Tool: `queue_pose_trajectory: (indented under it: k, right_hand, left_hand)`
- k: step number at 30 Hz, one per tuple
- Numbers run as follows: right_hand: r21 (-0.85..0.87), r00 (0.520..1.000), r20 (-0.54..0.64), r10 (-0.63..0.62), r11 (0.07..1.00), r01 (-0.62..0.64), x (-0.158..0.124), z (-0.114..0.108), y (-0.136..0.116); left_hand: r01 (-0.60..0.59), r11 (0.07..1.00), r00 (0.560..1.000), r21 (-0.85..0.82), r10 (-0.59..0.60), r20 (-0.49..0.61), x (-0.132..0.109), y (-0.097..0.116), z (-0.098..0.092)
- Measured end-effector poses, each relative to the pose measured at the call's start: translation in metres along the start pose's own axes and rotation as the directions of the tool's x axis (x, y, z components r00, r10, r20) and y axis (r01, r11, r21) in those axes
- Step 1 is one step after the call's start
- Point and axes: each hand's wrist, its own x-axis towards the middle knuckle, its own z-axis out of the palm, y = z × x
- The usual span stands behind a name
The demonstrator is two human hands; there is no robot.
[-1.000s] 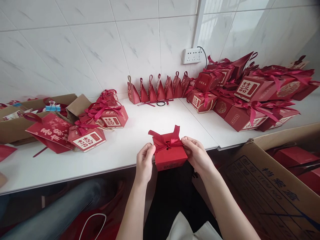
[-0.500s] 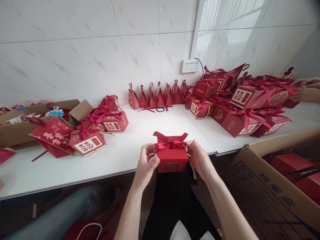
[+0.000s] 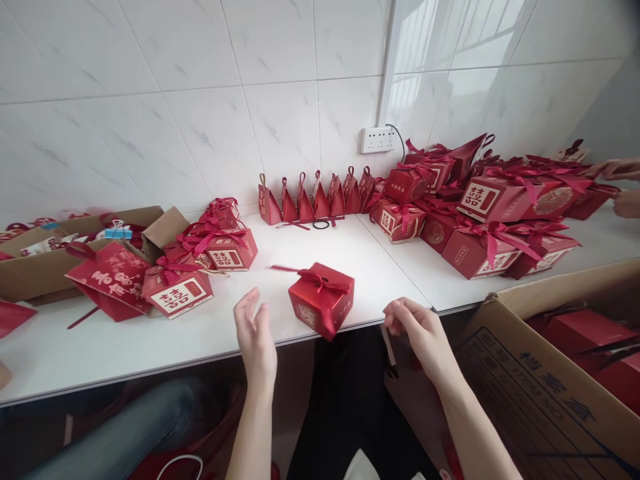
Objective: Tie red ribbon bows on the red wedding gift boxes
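A red gift box (image 3: pixel 316 297) with a shiny red ribbon bow on top is at the table's front edge, turned at an angle and slightly blurred. My left hand (image 3: pixel 256 337) is beside it on the left, apart from it, open with the fingers spread and nothing held. On the right, away from the box, my right hand (image 3: pixel 415 330) has its fingers curled in, with nothing visible in them. One ribbon tail points left; another hangs down over the box's front corner.
Red boxes with bows (image 3: pixel 487 250) are heaped at the right; another person's hands (image 3: pixel 620 183) touch that heap. Small cone-shaped boxes (image 3: pixel 305 200) line the wall. More red boxes (image 3: pixel 180 290) and an open carton (image 3: pixel 45 270) are left. A large cardboard box (image 3: pixel 530 373) stands lower right.
Both hands have let go of the box and moved apart, left and right. The box has turned and shifted up and left, so a corner now faces me.
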Motion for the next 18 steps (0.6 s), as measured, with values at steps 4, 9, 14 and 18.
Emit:
queue_pose_trajectory:
  k: [4, 9, 14, 18]
  right_hand:
    - [-0.12, 0.989, 0.059, -0.133, 0.983, 0.14, 0.013, 0.015, 0.009]
    - [-0.204, 0.94, 0.28, -0.196, 0.944, 0.257, 0.01, 0.044, 0.011]
    - [-0.298, 0.984, -0.054, -0.168, 0.944, 0.145, 0.001, 0.057, 0.013]
    - [-0.405, 0.919, -0.236, -0.316, 0.892, 0.203, -0.005, 0.055, 0.021]
  left_hand:
    - [0.067, 0.998, 0.959, 0.015, -0.069, 0.277, -0.008, 0.013, 0.012]
    - [0.102, 0.995, 0.899, -0.009, -0.089, 0.429, -0.017, 0.023, 0.028]
    - [0.139, 0.99, 0.842, 0.007, -0.122, 0.526, -0.041, 0.028, 0.023]
    - [0.101, 0.995, 0.773, 0.011, -0.085, 0.628, -0.048, 0.032, 0.014]
